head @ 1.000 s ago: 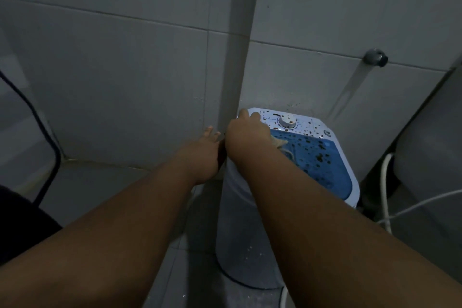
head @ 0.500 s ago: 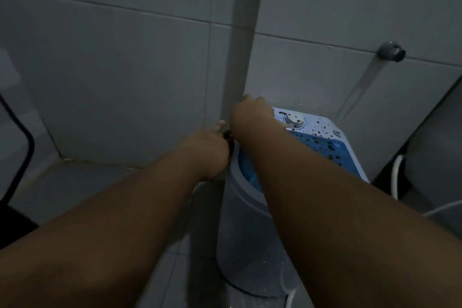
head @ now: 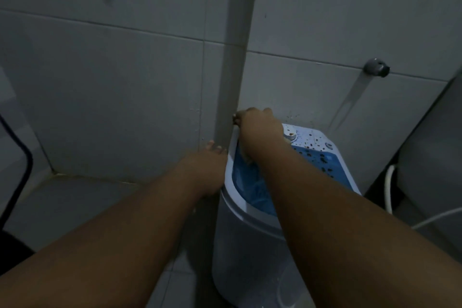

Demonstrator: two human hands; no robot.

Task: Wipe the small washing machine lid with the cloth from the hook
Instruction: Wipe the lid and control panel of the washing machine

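The small washing machine (head: 250, 245) stands in the corner by the tiled wall (head: 112, 95), and its blue lid (head: 310, 165) is on top, just under the person's right hand (head: 260, 127). The lid is longer than it is wide, and its long way runs from the near rim by the right arm up toward the white knob (head: 291, 135) at the far end, by the wall. The right hand is curled down at the far left corner of the lid, with its fingers closed around a pale cloth (head: 287, 142) (only a small bit peeks out past the fingers, next to the knob). Dark spots dot the lid and the white part to the right of those fingers. The left hand (head: 207, 170) is beside the machine's left edge, touching or almost touching it, and its fingers (head: 212, 145) point up toward the wall; I cannot tell if they grip anything. A grey tap (head: 375, 67) sticks out of the wall, far off to the right of the right hand's fingers, and a white hose (head: 388, 190) hangs below it
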